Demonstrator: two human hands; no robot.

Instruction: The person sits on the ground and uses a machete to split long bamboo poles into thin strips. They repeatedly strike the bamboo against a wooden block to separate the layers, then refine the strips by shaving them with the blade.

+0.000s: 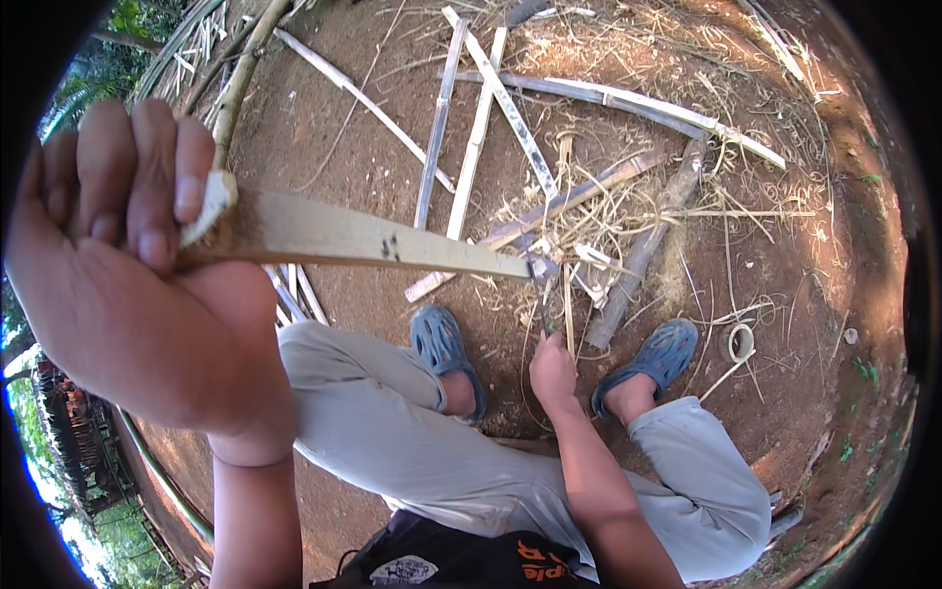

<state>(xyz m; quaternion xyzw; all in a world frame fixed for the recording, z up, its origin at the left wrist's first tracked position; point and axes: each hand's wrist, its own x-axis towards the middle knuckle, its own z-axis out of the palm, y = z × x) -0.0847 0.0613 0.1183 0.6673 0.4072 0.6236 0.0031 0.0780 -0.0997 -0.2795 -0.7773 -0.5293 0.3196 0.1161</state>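
My left hand (128, 196), raised close at the left, is closed round the near end of a long split bamboo piece (363, 238). The piece slants away toward the middle, showing its pale inner face and a few dark marks. Lower down, between my feet, my right hand (554, 373) is closed on a knife (543, 299); its handle is mostly hidden in the fingers. The thin dark blade points up and meets or crosses the far end of the bamboo piece. Whether it is cutting in, I cannot tell.
Bamboo slats (478, 137) and curled shavings (608, 216) lie on the brown dirt beyond my feet. A thick weathered pole (653, 250) lies near my right clog (653, 355); the left clog (444, 344) is opposite. A tape-like ring (737, 343) rests at the right.
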